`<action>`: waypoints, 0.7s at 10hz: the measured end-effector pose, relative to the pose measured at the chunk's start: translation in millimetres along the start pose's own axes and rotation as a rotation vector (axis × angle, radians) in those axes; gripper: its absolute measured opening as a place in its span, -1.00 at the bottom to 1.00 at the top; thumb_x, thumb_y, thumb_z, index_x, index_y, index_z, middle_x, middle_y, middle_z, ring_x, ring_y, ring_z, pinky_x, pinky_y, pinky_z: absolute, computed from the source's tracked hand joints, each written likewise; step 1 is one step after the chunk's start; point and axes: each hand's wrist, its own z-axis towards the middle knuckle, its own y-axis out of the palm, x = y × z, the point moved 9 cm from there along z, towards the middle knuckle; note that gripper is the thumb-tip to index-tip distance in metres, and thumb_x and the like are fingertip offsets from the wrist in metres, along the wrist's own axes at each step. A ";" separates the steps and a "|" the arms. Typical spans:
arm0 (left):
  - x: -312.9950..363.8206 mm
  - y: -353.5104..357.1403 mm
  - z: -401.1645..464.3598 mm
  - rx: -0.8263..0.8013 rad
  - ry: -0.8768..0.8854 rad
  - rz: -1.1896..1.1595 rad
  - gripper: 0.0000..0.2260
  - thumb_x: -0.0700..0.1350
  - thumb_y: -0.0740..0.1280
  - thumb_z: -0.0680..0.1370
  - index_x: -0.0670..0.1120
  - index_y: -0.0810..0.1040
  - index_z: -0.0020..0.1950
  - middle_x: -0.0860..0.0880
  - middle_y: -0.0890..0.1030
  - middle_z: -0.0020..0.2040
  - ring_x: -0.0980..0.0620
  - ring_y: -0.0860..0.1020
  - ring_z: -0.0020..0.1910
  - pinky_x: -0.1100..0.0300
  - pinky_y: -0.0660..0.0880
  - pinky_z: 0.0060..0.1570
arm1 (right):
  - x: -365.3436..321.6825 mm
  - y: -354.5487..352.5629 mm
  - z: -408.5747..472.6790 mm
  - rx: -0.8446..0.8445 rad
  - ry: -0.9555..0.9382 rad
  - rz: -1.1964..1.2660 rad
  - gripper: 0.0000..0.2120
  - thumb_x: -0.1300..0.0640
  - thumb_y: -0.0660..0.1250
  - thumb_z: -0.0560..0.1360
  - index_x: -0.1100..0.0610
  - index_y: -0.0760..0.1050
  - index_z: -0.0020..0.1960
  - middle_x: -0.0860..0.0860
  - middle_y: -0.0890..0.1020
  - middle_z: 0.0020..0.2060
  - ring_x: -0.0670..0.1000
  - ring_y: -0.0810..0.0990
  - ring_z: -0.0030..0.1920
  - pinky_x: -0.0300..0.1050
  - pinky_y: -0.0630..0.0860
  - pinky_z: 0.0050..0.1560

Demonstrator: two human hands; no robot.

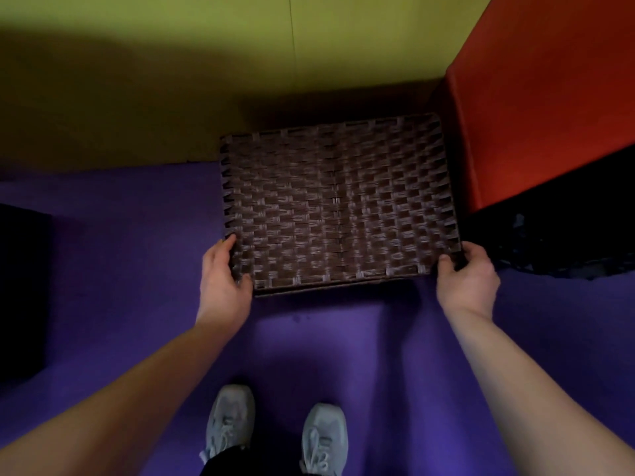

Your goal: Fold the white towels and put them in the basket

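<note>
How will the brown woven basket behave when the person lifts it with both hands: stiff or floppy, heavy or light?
The basket will probably stay stiff: its edges look straight although the left hand and right hand grip only its near corners. It is likely light for its size, being thin woven strips. The rough weave should resist slipping.

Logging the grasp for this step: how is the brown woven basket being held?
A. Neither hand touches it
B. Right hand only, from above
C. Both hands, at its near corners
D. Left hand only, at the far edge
C: the left hand and right hand each grip a near corner of the woven basket.
</note>
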 end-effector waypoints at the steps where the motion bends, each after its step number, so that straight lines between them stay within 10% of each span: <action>1: -0.3 -6.4 10.0 -0.024 0.004 0.016 -0.37 -0.36 0.33 0.55 -0.09 0.25 0.58 -0.07 0.28 0.52 0.02 0.31 0.46 0.35 0.14 0.40 | -0.5 2.6 -3.2 -0.004 0.000 -0.001 -0.60 0.12 0.36 0.57 0.17 0.45 0.38 0.18 0.58 0.25 0.20 0.53 0.27 -0.05 0.43 0.26; 4: 1.1 -9.6 14.7 -0.098 0.012 0.109 -0.42 -0.31 0.29 0.59 -0.07 0.24 0.59 -0.11 0.18 0.59 -0.05 0.18 0.57 0.26 0.05 0.47 | -7.7 3.5 -12.2 -0.056 -0.051 -0.077 -0.56 0.10 0.32 0.57 0.18 0.40 0.42 0.20 0.57 0.26 0.24 0.53 0.26 0.00 0.45 0.24; 7: 109.4 -63.6 -0.5 -0.022 0.349 0.422 -0.62 -0.14 0.34 0.57 -0.01 0.48 0.40 -0.07 0.40 0.47 -0.21 0.42 0.37 -0.16 0.40 0.28 | -141.8 -23.2 -58.5 -0.088 -0.551 -0.189 -0.42 0.12 0.32 0.53 0.07 0.29 0.53 0.12 0.36 0.48 0.16 0.35 0.45 0.13 0.33 0.45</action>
